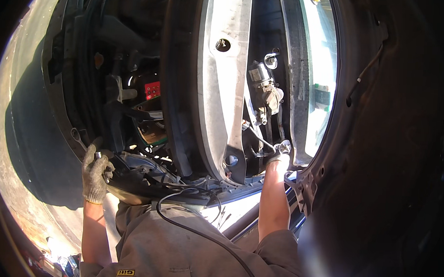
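My left hand (95, 175), in a grey knit glove, is closed on a wrench at the front edge of the engine bay. The wrench's ring end (75, 133) sticks out past the fingers. A small shiny metal piece (98, 155) shows at the fingertips. In the cowl recess below the windshield, my right hand (279, 159) is curled at the near end of the wiper linkage (263, 142). Glare and shadow hide its fingertips. Farther along the recess sits the silver wiper motor (261, 74), beside a pale gear housing (273, 98).
A pale metal cowl panel (223, 84) runs between engine bay and recess. The raised dark hood (390, 146) fills the right side. A black cable (188, 225) crosses my clothing. A red part (152, 90) lies deep in the engine bay. The windshield (320, 58) glares.
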Motion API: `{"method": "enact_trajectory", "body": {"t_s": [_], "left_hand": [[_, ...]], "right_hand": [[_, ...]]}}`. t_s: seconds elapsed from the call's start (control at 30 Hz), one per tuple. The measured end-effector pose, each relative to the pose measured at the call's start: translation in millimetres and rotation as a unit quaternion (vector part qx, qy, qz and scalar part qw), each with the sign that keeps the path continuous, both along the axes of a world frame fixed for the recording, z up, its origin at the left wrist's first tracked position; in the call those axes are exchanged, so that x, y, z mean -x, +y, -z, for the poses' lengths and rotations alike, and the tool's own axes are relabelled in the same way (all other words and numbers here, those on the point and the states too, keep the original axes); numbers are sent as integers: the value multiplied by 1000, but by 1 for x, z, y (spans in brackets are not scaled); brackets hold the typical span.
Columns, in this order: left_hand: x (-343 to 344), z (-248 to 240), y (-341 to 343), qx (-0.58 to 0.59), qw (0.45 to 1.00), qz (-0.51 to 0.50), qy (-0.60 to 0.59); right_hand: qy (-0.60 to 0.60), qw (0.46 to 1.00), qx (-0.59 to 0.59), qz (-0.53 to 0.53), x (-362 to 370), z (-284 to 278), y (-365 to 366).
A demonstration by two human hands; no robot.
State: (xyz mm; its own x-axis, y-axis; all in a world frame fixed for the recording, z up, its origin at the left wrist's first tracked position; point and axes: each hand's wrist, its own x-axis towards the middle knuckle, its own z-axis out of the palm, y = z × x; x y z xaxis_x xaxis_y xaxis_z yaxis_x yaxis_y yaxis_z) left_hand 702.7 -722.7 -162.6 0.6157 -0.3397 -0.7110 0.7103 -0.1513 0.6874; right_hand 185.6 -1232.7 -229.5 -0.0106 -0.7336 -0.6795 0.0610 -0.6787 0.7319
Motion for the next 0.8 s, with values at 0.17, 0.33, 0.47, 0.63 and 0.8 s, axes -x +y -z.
{"method": "enact_trajectory", "body": {"t_s": [0.17,0.33,0.47,0.63,0.8], "left_hand": [[-1,1,0,10,1000,4,10],[1,2,-1,2,1000,-8,9],[-1,1,0,10,1000,11,9],[0,3,-1,20,1000,-10,4],[0,5,2,8,1000,-3,10]], "right_hand": [[-3,1000,-3,0,-1,-3,3],[-6,1000,-5,-1,-2,-4,2],[-6,1000,-6,-3,-4,-4,2],[-9,1000,-6,-9,-9,-3,-1],[-12,1000,-13,-18,-10,-4,-2]]}}
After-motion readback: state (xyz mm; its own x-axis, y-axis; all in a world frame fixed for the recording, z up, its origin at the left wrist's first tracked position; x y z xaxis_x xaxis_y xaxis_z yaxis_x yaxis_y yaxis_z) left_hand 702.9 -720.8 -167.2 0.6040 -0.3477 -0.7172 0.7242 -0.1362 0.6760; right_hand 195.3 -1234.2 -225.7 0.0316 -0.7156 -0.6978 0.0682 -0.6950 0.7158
